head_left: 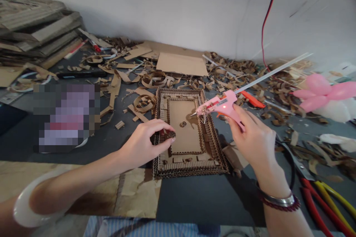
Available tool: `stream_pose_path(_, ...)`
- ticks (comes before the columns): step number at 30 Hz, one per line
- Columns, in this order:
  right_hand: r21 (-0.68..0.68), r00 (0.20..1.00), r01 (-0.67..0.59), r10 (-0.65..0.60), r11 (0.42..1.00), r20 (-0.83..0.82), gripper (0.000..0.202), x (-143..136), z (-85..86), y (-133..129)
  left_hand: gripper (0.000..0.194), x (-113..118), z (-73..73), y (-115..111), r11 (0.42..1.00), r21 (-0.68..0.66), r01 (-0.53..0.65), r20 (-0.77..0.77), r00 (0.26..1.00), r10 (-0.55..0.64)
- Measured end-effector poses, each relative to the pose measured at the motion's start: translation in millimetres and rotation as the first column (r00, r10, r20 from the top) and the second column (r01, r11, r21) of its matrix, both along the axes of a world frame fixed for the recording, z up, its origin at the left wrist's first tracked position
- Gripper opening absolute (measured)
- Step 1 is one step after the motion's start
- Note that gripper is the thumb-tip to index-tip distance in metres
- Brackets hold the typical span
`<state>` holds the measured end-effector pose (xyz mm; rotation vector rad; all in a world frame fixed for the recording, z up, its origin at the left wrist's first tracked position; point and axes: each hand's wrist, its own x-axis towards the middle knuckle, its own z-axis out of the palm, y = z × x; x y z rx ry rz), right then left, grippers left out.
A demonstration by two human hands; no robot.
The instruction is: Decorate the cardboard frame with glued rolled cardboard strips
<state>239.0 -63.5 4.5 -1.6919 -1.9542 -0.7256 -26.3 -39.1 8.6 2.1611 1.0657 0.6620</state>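
Note:
My left hand (150, 139) pinches a small rolled cardboard coil (172, 134) between thumb and fingertips, just above the left side of a cardboard frame (217, 155). That rectangular frame has corrugated strips along its borders and a flat panel inside. Another little cardboard coil (183, 124) lies on the panel's middle. In my right hand (251, 137) is a pink glue gun (222, 104), its nozzle pointing left over the frame's upper right part. A long clear glue stick (274, 73) sticks out of the gun's back.
Cardboard scraps and curled strips (150, 79) spread along the wall. Stacked cardboard (41, 29) stands at the far left. An orange cutter (252, 99) lies behind the gun, with red-handled scissors (311, 196) and yellow-handled ones (333, 196) at right. Pink balloons (322, 90) sit beyond.

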Motion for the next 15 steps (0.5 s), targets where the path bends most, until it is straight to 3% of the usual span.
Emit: stream_pose_path(15,0.006,1.0,-0.014,0.014,1.0,0.027,0.028,-0.5,1.7,-0.1,0.014,-0.2,-0.2,-0.5,1.0,-0.008,0.005,0.013,1.0,-0.005)
